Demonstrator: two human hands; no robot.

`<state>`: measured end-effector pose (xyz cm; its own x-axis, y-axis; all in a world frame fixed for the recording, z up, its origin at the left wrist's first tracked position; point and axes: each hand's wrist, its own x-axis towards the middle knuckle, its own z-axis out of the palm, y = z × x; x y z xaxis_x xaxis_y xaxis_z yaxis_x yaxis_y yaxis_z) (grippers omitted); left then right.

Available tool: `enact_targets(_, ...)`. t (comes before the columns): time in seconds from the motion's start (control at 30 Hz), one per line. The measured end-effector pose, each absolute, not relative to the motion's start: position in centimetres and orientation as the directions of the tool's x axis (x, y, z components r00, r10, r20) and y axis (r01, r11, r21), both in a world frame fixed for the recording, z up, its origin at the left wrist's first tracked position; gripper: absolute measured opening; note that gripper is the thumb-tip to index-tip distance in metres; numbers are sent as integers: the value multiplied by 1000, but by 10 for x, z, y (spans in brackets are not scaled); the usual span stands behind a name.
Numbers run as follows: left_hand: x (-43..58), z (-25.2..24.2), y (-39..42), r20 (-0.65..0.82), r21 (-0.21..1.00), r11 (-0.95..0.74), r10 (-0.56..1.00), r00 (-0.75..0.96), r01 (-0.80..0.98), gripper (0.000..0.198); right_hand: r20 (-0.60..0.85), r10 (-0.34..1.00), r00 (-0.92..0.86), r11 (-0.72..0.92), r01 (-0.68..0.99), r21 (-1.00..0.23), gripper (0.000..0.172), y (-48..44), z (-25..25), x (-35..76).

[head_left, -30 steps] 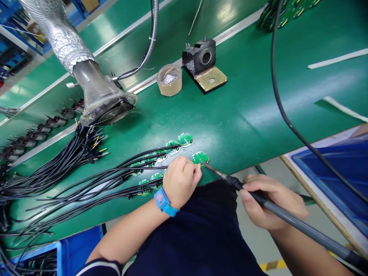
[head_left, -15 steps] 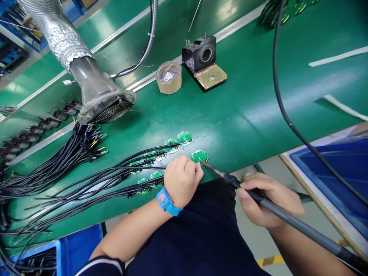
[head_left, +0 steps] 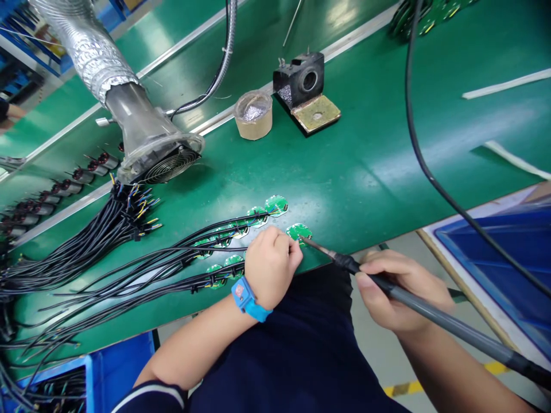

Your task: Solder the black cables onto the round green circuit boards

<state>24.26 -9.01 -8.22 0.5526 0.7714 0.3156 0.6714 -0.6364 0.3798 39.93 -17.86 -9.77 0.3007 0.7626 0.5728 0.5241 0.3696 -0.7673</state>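
The right hand grips a long grey soldering iron at a round green circuit board on the green desk, where slipping could burn the left hand, closed around a black cable.

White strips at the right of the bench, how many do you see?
2: the far strip and the near strip, which lies closer to the person. Both reach the picture's right edge; more may lie beyond.
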Motion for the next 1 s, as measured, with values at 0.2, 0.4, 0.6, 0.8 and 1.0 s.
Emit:
enact_targets(0.2, 243, -78, -86, 235, 428, -599, 797, 556, 677, 14, 597, 755, 269, 358, 594, -720, 15, -177, -96, 397)
enact_targets(0.4, 245, -74, -84, 153, 413, -547, 830, 536, 729, 13, 609, 747, 265, 370, 596, -713, 15, -176, -98, 397)
enact_targets(0.6, 247, -69, -82, 71, 386, -519, 841, 536, 763, 14, 562, 767, 310, 353, 527, -773, 15, -180, -99, 400)
enact_targets(0.8, 251, -62, -79, -71, 325, -484, 844, 531, 812, 15, 500, 585, 638, 323, 382, -866, 11, -170, -101, 415)
enact_targets(1.0, 250, -59, -78, -115, 284, -492, 835, 538, 823, 15, 401, 523, 752, 334, 252, -908, 14, -118, -78, 444)
